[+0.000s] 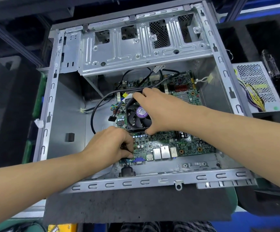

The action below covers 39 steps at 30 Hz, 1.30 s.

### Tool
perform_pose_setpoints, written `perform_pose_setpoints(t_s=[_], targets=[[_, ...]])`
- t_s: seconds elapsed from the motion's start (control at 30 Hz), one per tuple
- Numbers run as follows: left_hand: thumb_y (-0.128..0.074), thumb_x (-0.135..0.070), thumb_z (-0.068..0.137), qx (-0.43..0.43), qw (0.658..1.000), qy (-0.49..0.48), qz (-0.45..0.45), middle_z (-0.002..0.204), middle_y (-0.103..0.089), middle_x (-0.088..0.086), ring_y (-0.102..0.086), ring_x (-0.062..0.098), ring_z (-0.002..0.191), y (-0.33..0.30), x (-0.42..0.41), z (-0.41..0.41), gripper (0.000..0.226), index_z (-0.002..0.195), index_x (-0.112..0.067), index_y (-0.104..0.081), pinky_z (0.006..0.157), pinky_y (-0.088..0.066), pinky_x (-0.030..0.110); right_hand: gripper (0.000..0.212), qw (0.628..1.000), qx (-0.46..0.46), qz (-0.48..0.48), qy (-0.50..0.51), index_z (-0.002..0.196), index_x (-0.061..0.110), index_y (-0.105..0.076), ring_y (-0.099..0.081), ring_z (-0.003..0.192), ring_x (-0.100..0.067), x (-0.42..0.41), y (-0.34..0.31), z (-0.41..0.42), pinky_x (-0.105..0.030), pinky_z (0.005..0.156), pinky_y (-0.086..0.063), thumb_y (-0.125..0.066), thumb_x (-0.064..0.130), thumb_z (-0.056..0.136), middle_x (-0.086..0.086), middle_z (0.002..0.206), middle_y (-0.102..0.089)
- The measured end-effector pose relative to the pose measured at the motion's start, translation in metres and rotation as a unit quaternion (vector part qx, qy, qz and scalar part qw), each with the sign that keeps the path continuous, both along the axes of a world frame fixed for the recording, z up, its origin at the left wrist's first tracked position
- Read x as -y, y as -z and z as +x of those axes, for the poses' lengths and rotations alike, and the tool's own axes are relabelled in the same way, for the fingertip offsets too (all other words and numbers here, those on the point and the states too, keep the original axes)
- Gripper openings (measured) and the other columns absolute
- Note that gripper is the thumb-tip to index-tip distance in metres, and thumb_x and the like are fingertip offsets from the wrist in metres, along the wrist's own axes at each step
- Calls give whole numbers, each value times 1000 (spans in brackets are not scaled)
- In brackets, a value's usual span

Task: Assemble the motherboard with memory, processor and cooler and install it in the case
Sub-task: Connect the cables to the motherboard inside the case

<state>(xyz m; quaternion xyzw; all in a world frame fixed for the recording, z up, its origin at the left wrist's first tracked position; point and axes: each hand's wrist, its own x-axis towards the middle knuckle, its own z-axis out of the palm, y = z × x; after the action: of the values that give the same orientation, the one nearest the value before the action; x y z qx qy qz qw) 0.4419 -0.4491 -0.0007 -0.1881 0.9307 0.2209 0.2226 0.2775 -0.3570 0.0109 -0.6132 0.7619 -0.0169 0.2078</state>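
Observation:
A green motherboard [169,143] lies inside an open grey metal case [149,180]. A black cooler fan [136,119] with a purple label sits on the board. My right hand [159,111] spans the cooler, fingers on its far edge and thumb on its near edge. My left hand [114,144] grips the board's near left corner, fingers curled at the rear ports [162,153]. A black cable [100,104] loops over the board's left side, under my right fingers.
A silver drive cage [135,52] spans the case's far part. A power supply [256,84] with yellow and purple wires lies outside to the right. Black foam [135,205] sits under the case's near edge. Bare case floor lies left of the board.

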Motion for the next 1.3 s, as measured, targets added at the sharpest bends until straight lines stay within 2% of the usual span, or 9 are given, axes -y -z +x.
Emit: perform_pose_setpoints(t_s=[0.3, 0.53, 0.63, 0.8, 0.97, 1.1, 1.3], targets=[[-78, -39, 75, 8, 999, 34, -37, 92, -63, -16, -57, 8, 84, 2, 0, 0, 14, 77, -29, -69, 66, -44, 26, 104, 1000, -4, -2, -1, 143, 13, -22, -38, 117, -27, -1, 1, 0, -35, 79, -45, -83, 41, 64, -10, 124, -40], [-67, -38, 83, 3, 989, 118, -84, 92, -55, -13, -41, 6, 73, 3, 1, 2, 12, 82, -28, -63, 60, -31, 26, 105, 1000, -5, -14, 0, 143, 13, -22, -39, 116, -27, -1, 3, 0, -31, 74, -39, -83, 40, 63, -9, 123, -41], [-67, -34, 82, -3, 990, 122, -76, 90, -54, -12, -41, 7, 74, 3, 0, 1, 8, 82, -26, -64, 61, -34, 26, 106, 1000, -5, -16, -1, 144, 13, -21, -39, 116, -27, -1, 5, 0, -32, 76, -41, -83, 41, 63, -9, 124, -41], [-65, -26, 78, -6, 990, 126, -67, 89, -56, -11, -55, 12, 80, 3, 1, 2, 3, 80, -25, -65, 60, -37, 27, 108, 1000, -10, -15, -1, 144, 13, -20, -39, 116, -28, 0, 4, 0, -37, 82, -46, -84, 41, 62, -10, 125, -41], [-65, -24, 77, -11, 990, 123, -63, 86, -54, -13, -48, 9, 75, 2, 1, 2, 2, 79, -25, -65, 59, -36, 26, 107, 1000, -11, -16, -1, 144, 14, -20, -39, 115, -28, 0, 5, 0, -36, 79, -45, -84, 42, 62, -10, 124, -41], [-66, -25, 79, -5, 991, 120, -61, 90, -57, -13, -53, 10, 80, 0, 0, 1, 3, 82, -26, -68, 64, -44, 28, 107, 1000, -9, -15, 0, 144, 13, -20, -39, 116, -28, -1, 4, 0, -37, 83, -46, -84, 41, 62, -10, 124, -41], [-66, -25, 80, -7, 992, 111, -53, 91, -59, -13, -49, 5, 78, -4, -1, 1, 4, 82, -27, -69, 65, -43, 26, 106, 1000, -7, -14, -2, 144, 13, -21, -39, 115, -28, -1, 4, 0, -36, 81, -45, -83, 41, 63, -10, 124, -41]])
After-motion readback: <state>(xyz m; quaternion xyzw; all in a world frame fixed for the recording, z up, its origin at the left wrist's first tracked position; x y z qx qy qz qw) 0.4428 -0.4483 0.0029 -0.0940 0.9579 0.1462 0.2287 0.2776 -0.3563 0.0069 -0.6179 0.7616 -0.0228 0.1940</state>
